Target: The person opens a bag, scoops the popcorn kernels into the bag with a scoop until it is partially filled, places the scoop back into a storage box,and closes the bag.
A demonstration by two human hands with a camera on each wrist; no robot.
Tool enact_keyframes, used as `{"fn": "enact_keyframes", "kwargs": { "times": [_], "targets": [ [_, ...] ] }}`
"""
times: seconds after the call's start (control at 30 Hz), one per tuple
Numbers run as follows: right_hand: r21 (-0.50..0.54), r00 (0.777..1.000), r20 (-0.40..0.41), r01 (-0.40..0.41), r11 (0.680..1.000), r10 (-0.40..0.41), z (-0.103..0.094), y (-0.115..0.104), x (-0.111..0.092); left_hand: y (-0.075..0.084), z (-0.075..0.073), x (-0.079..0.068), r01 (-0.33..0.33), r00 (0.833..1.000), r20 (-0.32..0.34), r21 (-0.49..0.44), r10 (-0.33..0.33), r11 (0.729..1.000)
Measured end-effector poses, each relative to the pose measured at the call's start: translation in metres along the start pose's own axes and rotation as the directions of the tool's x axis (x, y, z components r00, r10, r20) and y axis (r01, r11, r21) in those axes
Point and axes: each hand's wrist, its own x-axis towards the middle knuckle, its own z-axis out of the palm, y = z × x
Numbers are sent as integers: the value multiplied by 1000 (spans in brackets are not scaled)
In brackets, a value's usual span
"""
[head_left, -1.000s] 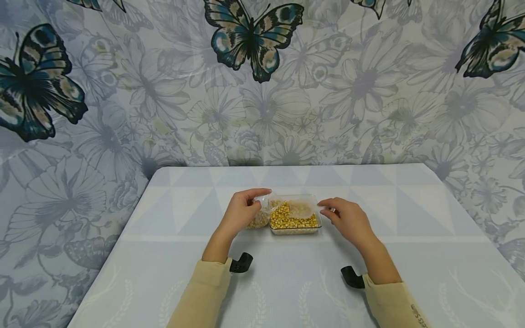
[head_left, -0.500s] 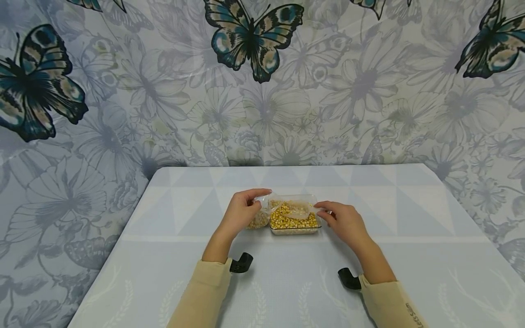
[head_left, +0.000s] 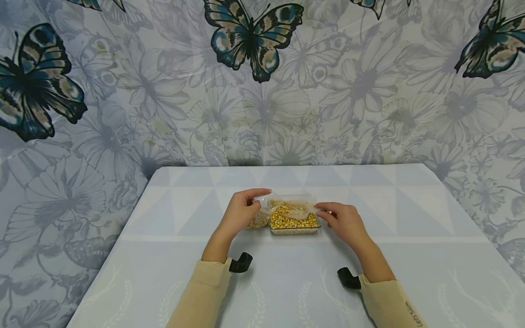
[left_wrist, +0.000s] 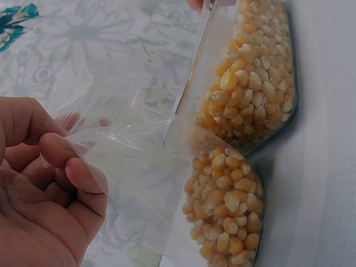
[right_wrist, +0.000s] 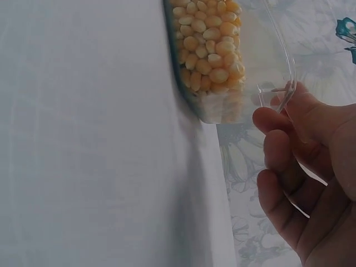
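Note:
My left hand point(head_left: 239, 213) pinches the gathered top of a clear plastic bag point(left_wrist: 125, 167) between thumb and fingers. Corn kernels point(left_wrist: 225, 203) fill the bag's lower part, which lies against the left side of a clear rectangular container point(head_left: 294, 231). More yellow kernels point(right_wrist: 206, 41) lie inside that container. At its right end, the thumb and forefinger of my right hand point(head_left: 343, 223) pinch the rim near the corner, while the other fingers curl loosely below it. A loose fold of the bag overlaps the container's near corner in the left wrist view.
The container and bag stand on a pale patterned table point(head_left: 283, 273), toward its far side. Behind the table hangs a floral backdrop with butterflies point(head_left: 254, 36). A black wrist camera point(head_left: 241, 263) sits at the left cuff, another wrist camera point(head_left: 348, 278) at the right.
My right hand has moved slightly left and now holds the container's rim. The pale patch over the kernels looks smaller. The left hand has stayed in place with the bag.

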Motion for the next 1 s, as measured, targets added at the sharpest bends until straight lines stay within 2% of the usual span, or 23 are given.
{"fn": "enact_keyframes", "kwargs": {
  "times": [0.2,0.53,1.0],
  "targets": [
    [34,1000,-23,-3,999,4,1,1,-1,0,0,0,2,1000,-5,1,-2,1000],
    [106,1000,-11,-20,994,21,0,9,-2,0,0,0,10,1000,-12,-1,-10,1000],
    [216,991,35,-133,967,129,-1,18,0,0,0,0,11,1000,-17,5,-11,1000]
  ]
}}
